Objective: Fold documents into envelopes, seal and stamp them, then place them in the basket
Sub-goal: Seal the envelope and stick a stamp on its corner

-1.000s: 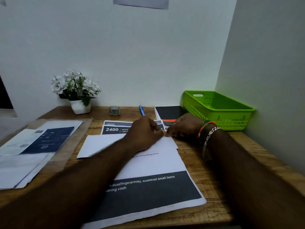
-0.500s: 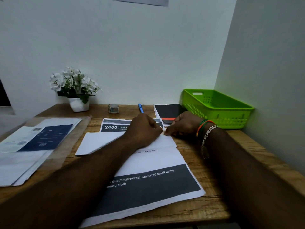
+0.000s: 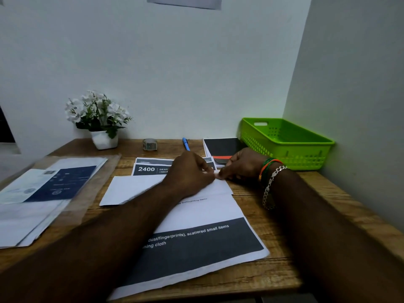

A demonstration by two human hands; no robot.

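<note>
Pinching the far edge of a printed document (image 3: 196, 217) at mid-desk, I have both hands meeting at 1 spot: my left hand (image 3: 190, 171) has its fingers curled down onto the paper's far right corner, and my right hand (image 3: 240, 165), wrist ringed with bracelets, nips the same corner from the other side, fingertips almost touching. The sheet lies flat on the wooden desk (image 3: 306, 226) in front of me, a broad dark band with white lettering across its near half, white above, and a faint crease line crossing the white part; whether that is a finished fold I cannot tell. A plain white piece, probably an envelope (image 3: 131, 189), lies just beside and partly under my left forearm. By my reading the job is at its opening stage: this document is not yet folded small, nothing is visibly sealed or stamped, and the green basket (image 3: 286, 145) at the back right corner shows no envelope inside from this angle. More printed sheets (image 3: 150, 168) wait beyond my hands, with a further stack (image 3: 223, 146) next to the basket. A small roll (image 3: 150, 145), possibly stamps or tape, and a blue pen (image 3: 186, 143) sit near the wall.
</note>
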